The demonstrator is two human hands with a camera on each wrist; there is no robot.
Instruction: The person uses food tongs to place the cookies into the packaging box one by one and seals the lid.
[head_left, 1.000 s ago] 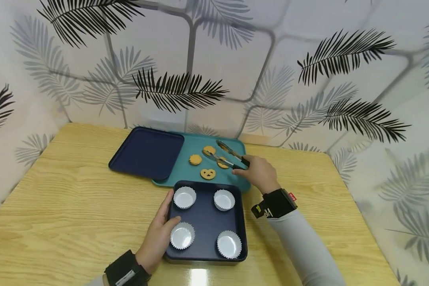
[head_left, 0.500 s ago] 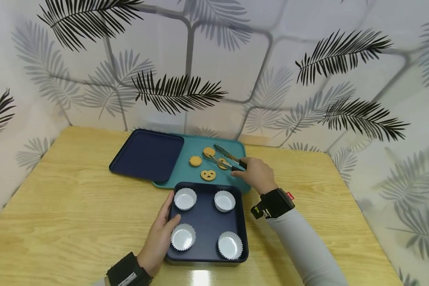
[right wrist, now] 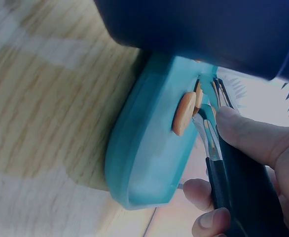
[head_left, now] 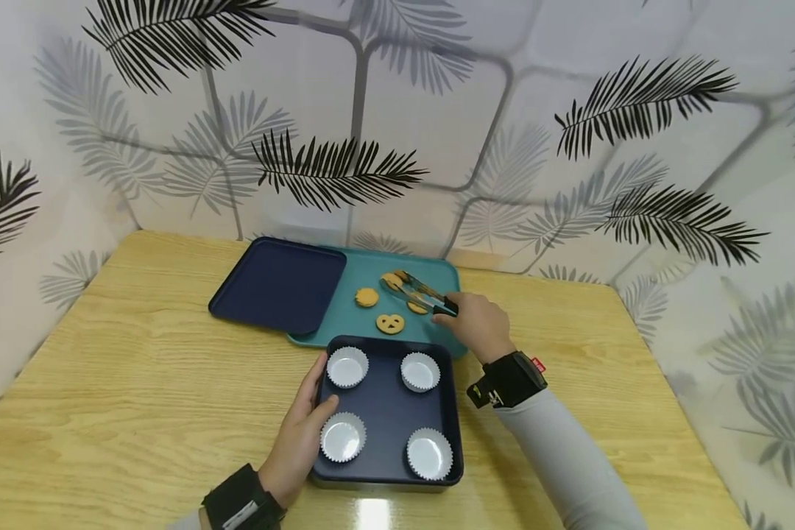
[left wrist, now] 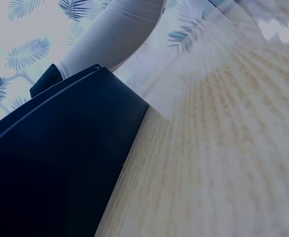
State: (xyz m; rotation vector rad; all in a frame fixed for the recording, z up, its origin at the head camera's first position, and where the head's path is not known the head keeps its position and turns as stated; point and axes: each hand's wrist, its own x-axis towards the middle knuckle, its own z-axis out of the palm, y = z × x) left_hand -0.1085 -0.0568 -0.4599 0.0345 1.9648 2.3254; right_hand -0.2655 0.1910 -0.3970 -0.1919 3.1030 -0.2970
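Observation:
My right hand (head_left: 480, 324) holds black-handled metal tongs (head_left: 425, 296) over the teal tray (head_left: 344, 324). The tong tips are at a round cookie (head_left: 389, 280) on the tray's far part; I cannot tell whether they grip it. Another cookie (head_left: 417, 308) lies partly hidden under the tongs. A scalloped cookie (head_left: 366, 297) and a pretzel-shaped cookie (head_left: 390, 324) lie nearby. With the thumb over the rim and the fingers along the outside, my left hand (head_left: 294, 442) holds the left wall of the deep navy baking pan (head_left: 387, 412). Several white paper cups, such as a near-left cup (head_left: 342, 437), stand inside.
A flat navy tray (head_left: 278, 283) overlaps the teal tray's left end. The deep pan stands directly in front of the teal tray, on the wooden table (head_left: 139, 368). A leaf-patterned wall covering (head_left: 424, 118) rises behind the table.
The tong arms have come closer together around the round cookie at the far part of the tray. The left hand and the baking pan have stayed in place.

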